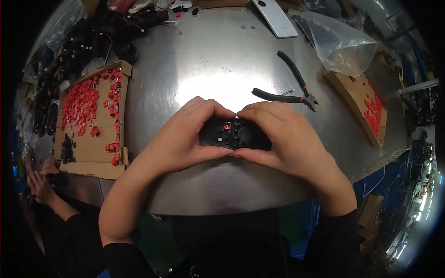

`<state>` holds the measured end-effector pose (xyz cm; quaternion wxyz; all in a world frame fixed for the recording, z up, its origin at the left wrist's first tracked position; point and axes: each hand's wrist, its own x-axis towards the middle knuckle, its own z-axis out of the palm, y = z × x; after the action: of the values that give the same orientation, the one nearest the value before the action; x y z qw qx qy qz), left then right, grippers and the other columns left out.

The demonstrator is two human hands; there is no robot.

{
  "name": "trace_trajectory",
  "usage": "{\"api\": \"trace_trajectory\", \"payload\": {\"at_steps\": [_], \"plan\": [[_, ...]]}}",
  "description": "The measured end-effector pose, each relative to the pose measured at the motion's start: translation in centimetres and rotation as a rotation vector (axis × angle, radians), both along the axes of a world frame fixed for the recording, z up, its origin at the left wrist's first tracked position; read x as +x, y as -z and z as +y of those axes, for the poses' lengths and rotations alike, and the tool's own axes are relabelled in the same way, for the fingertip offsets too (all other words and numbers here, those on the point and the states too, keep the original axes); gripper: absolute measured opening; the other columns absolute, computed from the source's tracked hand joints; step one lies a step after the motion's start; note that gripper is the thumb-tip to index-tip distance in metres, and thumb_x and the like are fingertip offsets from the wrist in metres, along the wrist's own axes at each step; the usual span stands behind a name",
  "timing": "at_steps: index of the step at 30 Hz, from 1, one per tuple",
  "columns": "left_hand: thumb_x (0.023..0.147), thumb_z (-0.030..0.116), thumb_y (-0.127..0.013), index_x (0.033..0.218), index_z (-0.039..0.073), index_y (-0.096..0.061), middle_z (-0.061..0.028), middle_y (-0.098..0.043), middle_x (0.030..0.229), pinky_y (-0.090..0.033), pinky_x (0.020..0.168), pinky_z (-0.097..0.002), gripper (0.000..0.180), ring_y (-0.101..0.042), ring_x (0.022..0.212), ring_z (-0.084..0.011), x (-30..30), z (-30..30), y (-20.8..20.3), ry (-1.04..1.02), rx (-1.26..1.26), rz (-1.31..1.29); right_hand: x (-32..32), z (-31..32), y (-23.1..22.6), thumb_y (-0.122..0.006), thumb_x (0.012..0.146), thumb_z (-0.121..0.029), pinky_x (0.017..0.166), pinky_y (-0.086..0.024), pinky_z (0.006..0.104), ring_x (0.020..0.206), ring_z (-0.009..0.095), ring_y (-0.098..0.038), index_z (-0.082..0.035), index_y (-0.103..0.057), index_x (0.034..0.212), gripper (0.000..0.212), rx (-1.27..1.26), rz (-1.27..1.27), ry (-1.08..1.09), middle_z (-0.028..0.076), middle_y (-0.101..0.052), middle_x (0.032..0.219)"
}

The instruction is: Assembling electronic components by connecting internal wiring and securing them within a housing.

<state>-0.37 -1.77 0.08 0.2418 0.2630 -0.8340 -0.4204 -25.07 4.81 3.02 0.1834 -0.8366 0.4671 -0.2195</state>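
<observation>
The left hand (180, 134) and right hand (292, 135) grip the black plastic housing (235, 134) between them over the worktop (185, 192), closer to its near edge. Even pressure, clear of the red insert (227, 126), should keep it steady.

Worn at the head, left side; facing steeply down through a fisheye lens, near to left hand (180, 134) and right hand (295, 134), above metal table (153, 60).
</observation>
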Motion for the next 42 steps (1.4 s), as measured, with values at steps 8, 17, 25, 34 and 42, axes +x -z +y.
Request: {"api": "trace_trajectory", "payload": {"at_steps": [8,17,25,34,42], "plan": [[0.074,0.031,-0.09,0.129,0.004,-0.065,-0.0149,-0.064,0.123,-0.045,0.104,-0.047,0.066,-0.057,0.122,-0.0355,0.8,0.6,0.3,-0.181,-0.266,-0.118,0.8,0.6,-0.9,-0.086,0.079,-0.026,0.083,-0.054,0.0425,0.097,0.037,-0.068,-0.001,-0.063,0.133,0.064,0.079,0.102,0.066,0.016,-0.069,0.11],[0.084,0.056,-0.074,0.152,0.006,-0.05,-0.0265,-0.03,0.165,-0.022,0.118,-0.0645,0.087,-0.029,0.152,-0.0448,-0.4,5.1,-1.1,-0.144,-0.377,-0.704,1.4,1.0,-1.2,-0.09,0.071,-0.02,0.077,-0.056,0.0398,0.092,0.033,-0.07,0.001,-0.063,0.134,0.071,0.098,0.144,0.18,0.016,-0.07,0.11],[0.088,0.063,-0.068,0.155,0.006,-0.048,-0.0281,-0.027,0.167,-0.021,0.117,-0.0667,0.091,-0.026,0.153,-0.0486,-0.7,5.3,-0.9,-0.146,-0.374,-0.72,1.5,1.2,-0.9,-0.091,0.069,-0.017,0.077,-0.056,0.0413,0.091,0.034,-0.07,0.002,-0.063,0.135,0.073,0.082,0.1,0.15,0.017,-0.069,0.109],[0.085,0.062,-0.071,0.153,0.004,-0.049,-0.0243,-0.035,0.163,-0.024,0.116,-0.0677,0.092,-0.032,0.15,-0.048,-0.2,5.3,-0.3,-0.165,-0.425,-0.648,2.3,1.5,-1.3,-0.091,0.069,-0.017,0.081,-0.056,0.0402,0.094,0.035,-0.07,0.001,-0.065,0.134,0.072,0.106,0.154,0.194,0.017,-0.069,0.11],[0.073,0.036,-0.092,0.149,0.003,-0.053,-0.0192,-0.056,0.146,-0.04,0.113,-0.0477,0.092,-0.051,0.136,-0.0394,0.6,2.0,-1.0,-0.287,-0.346,-0.214,2.1,1.2,-1.5,-0.088,0.072,-0.019,0.08,-0.055,0.0402,0.092,0.032,-0.068,0.0,-0.064,0.135,0.069,0.075,0.158,0.157,0.013,-0.066,0.107]]}}
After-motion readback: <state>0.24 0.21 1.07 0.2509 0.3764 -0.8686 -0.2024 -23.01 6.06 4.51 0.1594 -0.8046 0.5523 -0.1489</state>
